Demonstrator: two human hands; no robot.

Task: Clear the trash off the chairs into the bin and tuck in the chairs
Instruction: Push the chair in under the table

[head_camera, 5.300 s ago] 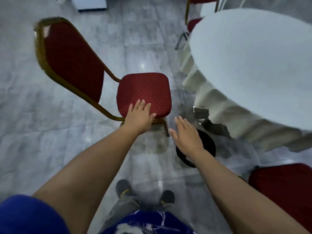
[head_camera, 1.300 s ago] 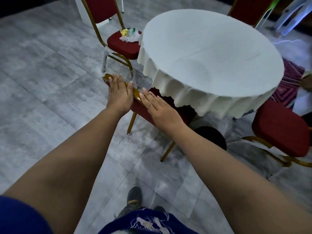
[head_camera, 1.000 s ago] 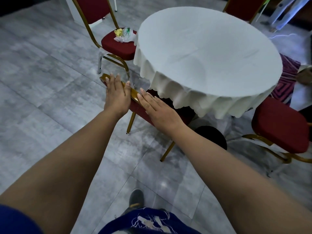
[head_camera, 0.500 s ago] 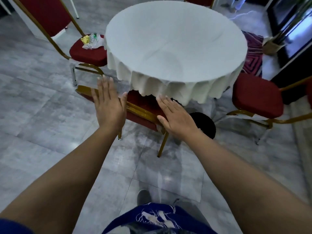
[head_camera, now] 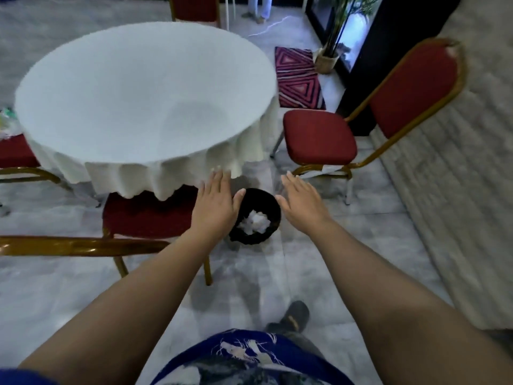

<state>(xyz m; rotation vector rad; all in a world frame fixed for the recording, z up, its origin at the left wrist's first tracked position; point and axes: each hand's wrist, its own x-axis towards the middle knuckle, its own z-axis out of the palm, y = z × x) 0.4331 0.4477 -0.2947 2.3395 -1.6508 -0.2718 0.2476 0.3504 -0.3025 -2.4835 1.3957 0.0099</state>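
Both hands flat, fingers spread, holding nothing: left hand (head_camera: 215,207) & right hand (head_camera: 301,202) either side of black bin (head_camera: 255,216) w/ crumpled paper (head_camera: 255,222). Untucked red chair (head_camera: 322,136) ahead-right, nearer right hand; seat faces table (head_camera: 144,90), backrest outward. Trash (head_camera: 5,120) far left

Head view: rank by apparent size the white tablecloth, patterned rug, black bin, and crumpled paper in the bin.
1. white tablecloth, by far the largest
2. patterned rug
3. black bin, close to the rug in frame; it sits nearer the camera, so true order is unsure
4. crumpled paper, smallest, inside the bin
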